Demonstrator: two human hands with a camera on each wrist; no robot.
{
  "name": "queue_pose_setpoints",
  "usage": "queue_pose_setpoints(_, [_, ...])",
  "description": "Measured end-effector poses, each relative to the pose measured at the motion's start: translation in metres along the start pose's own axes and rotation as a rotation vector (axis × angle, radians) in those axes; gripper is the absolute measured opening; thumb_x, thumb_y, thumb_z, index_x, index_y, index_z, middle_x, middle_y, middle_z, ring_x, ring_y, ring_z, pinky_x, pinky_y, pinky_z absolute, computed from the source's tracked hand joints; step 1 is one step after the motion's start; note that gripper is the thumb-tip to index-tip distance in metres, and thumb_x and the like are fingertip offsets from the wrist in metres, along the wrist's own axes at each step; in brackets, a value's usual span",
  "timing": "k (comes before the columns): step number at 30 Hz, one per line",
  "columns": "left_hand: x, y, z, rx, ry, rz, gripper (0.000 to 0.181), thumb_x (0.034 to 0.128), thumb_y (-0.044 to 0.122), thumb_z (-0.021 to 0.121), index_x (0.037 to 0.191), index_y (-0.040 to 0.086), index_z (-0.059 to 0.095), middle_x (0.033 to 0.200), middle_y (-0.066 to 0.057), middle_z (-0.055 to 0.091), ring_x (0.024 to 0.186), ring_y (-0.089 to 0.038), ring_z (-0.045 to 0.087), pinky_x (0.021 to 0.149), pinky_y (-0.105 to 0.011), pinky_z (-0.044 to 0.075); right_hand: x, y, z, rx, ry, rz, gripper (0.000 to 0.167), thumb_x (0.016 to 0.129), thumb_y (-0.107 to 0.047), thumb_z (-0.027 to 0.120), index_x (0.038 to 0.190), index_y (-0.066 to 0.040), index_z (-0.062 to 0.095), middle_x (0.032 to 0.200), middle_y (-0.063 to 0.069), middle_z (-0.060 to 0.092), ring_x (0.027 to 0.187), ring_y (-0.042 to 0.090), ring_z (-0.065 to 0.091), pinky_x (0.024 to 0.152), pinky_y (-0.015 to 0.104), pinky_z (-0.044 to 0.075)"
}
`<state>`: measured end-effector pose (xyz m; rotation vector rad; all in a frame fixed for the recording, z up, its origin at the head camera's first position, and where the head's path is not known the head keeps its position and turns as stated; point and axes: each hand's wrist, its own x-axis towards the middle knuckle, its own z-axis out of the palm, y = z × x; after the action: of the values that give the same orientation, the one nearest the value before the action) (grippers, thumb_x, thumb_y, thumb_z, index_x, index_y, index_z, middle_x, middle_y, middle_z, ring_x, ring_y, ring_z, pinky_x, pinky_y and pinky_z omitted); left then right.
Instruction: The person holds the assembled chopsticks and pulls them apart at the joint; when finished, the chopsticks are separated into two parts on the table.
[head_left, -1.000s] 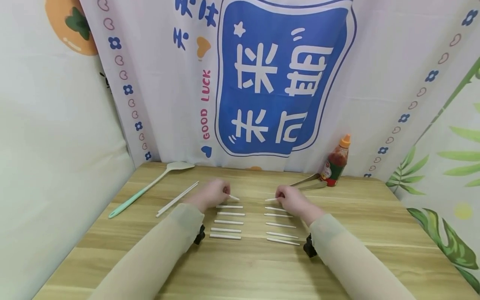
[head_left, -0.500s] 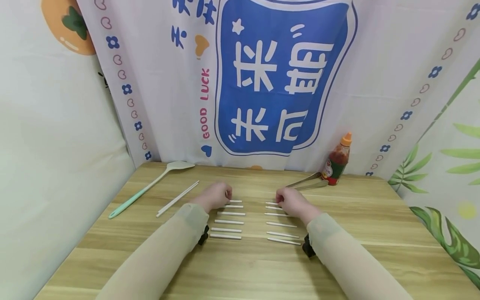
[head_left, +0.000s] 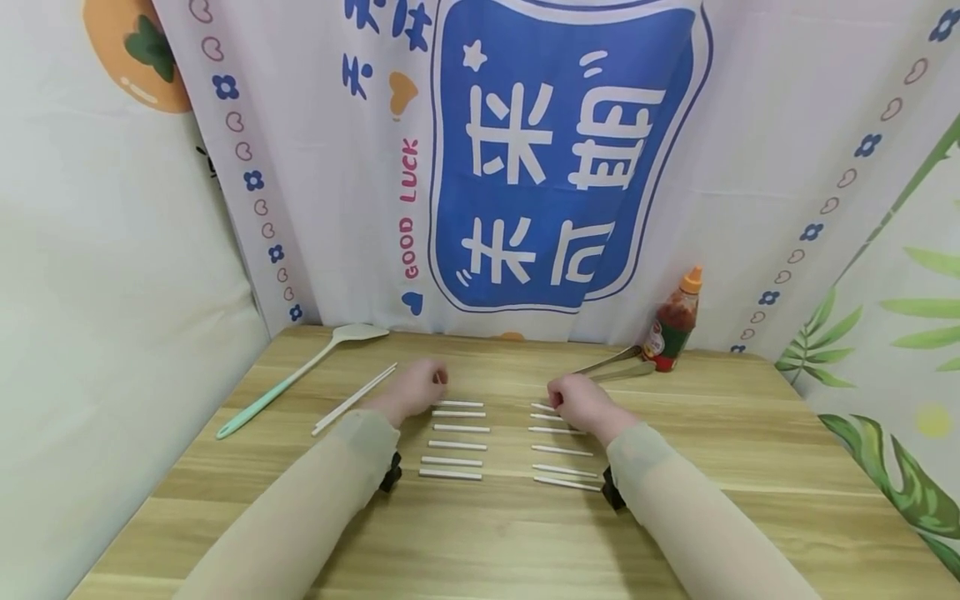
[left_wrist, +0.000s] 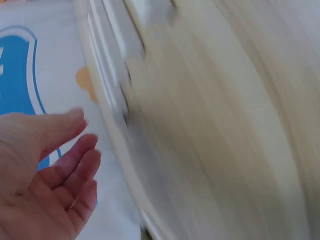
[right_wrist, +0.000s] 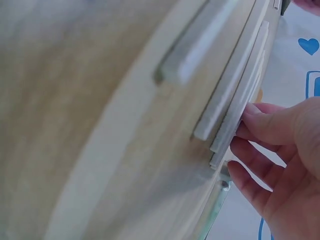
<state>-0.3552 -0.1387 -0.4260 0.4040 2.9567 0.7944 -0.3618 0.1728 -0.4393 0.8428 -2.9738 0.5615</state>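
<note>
Two columns of short white sticks lie crosswise on the wooden table. In the head view my left hand (head_left: pixel 418 385) is just left of the farthest stick (head_left: pixel 461 404) of the left column. The left wrist view shows that hand's (left_wrist: pixel 55 170) thumb and fingers apart, holding nothing, with blurred sticks (left_wrist: pixel 120 30) beyond. My right hand (head_left: pixel 588 402) is at the far end of the right column, its thumb and index finger pinching the farthest stick (head_left: pixel 540 406). In the right wrist view this hand (right_wrist: pixel 285 150) meets the stick's edge; the contact is partly hidden.
Left of the columns lie a pair of white chopsticks (head_left: pixel 352 400) and a spatula with a mint handle (head_left: pixel 266 400). Metal tongs (head_left: pixel 611 362) lie behind my right hand, beside a red sauce bottle (head_left: pixel 672 325). A printed cloth (head_left: pixel 360 217) hangs at the table's back edge.
Both hands lowered their sticks to the table. My left hand has let go of its stick and drawn back to the left; my right hand stays at its stick.
</note>
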Motion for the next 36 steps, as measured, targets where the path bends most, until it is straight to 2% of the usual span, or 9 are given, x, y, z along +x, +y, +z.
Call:
queue_pose_setpoints(3, [-0.012,-0.019,-0.017,0.008,0.051,-0.057,0.012,0.0894,0.005,0.060,0.100,0.003,0.066,0.088,-0.006,0.063,0.082,-0.023,0.058,0.074,-0.041,0.050,0.002,0.001,0.000,0.009,-0.008,0.003,0.027,0.075,0.011,0.061,0.068,-0.014,0.053,0.065,-0.002,0.049,0.065,0.018,0.048,0.063,0.034,0.041])
queue_pose_setpoints(7, [-0.031,-0.049,-0.035,0.014,0.057,-0.145,0.010,0.0849,0.000,0.058,0.093,0.002,0.062,0.084,-0.008,0.060,0.077,-0.025,0.056,0.068,-0.040,0.048,0.003,0.004,0.001,0.011,-0.016,0.011,0.029,0.076,0.011,0.061,0.067,-0.015,0.052,0.065,-0.003,0.049,0.065,0.017,0.047,0.063,0.033,0.040])
queue_pose_setpoints(10, [-0.044,-0.069,-0.043,0.058,0.069,-0.186,0.005,0.0811,0.000,0.061,0.084,0.004,0.060,0.078,-0.007,0.057,0.071,-0.025,0.054,0.063,-0.039,0.045,0.003,0.004,0.002,0.011,-0.011,0.004,0.029,0.075,0.011,0.061,0.067,-0.015,0.052,0.065,-0.002,0.048,0.064,0.017,0.047,0.062,0.032,0.040])
queue_pose_setpoints(14, [-0.057,-0.084,-0.048,0.145,0.098,-0.219,0.008,0.0788,0.002,0.064,0.076,0.007,0.058,0.073,-0.006,0.056,0.066,-0.024,0.052,0.058,-0.039,0.043,0.003,0.004,0.002,0.010,-0.022,0.005,0.029,0.075,0.010,0.061,0.067,-0.015,0.051,0.065,-0.002,0.048,0.064,0.016,0.047,0.063,0.033,0.040])
queue_pose_setpoints(21, [-0.068,-0.085,-0.048,0.208,0.112,-0.260,0.010,0.0810,0.003,0.064,0.074,0.008,0.058,0.071,-0.008,0.055,0.064,-0.026,0.052,0.056,-0.042,0.044,0.002,0.001,0.003,0.031,-0.029,0.030,0.028,0.077,0.012,0.059,0.068,-0.013,0.052,0.065,0.000,0.047,0.063,0.017,0.046,0.061,0.033,0.039])
queue_pose_setpoints(36, [-0.066,-0.076,-0.043,0.231,0.093,-0.274,0.010,0.0868,0.005,0.061,0.077,0.006,0.060,0.072,-0.007,0.057,0.066,-0.026,0.054,0.058,-0.045,0.046,0.001,0.000,0.003,0.043,-0.036,0.067,0.030,0.078,0.015,0.056,0.070,-0.014,0.052,0.065,0.000,0.045,0.063,0.017,0.045,0.060,0.032,0.037])
